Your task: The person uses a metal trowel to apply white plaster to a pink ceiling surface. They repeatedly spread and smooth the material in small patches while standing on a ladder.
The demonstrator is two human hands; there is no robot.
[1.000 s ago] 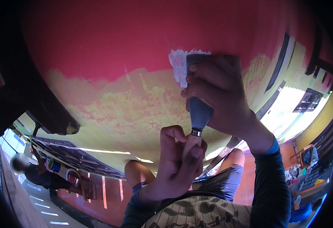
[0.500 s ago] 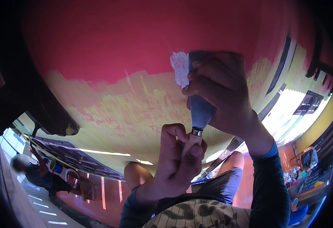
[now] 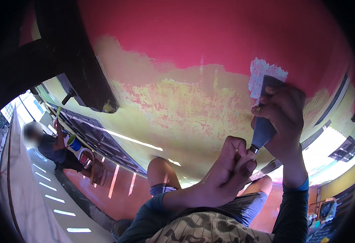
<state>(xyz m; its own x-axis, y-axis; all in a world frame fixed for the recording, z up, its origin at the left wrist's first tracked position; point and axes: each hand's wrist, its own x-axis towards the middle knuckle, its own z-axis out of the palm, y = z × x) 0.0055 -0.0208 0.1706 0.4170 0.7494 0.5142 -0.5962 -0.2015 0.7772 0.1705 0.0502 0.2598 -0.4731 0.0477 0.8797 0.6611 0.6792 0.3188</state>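
A putty knife (image 3: 263,125) with a wide metal blade and a pale wooden handle is pressed against a curved painted surface (image 3: 173,36), red above and worn yellow below. My left hand (image 3: 230,170) is closed round its handle. My right hand (image 3: 284,113) grips the blade, with the fingers bent across its wide end. A rough white patch (image 3: 256,79) lies at the blade's left and upper edges, on the border between red and yellow. My fingers hide part of the blade.
A dark beam-like structure (image 3: 70,52) rises on the left, close to the painted surface. Farther off at left, a person (image 3: 52,146) stands by a blue and green bucket (image 3: 74,142). My bent knees (image 3: 160,174) are below the surface. Assorted items (image 3: 327,210) stand at lower right.
The view has turned, so both hands and the putty knife appear farther right and lower. The blade's end has come down, and more white patch shows above it.
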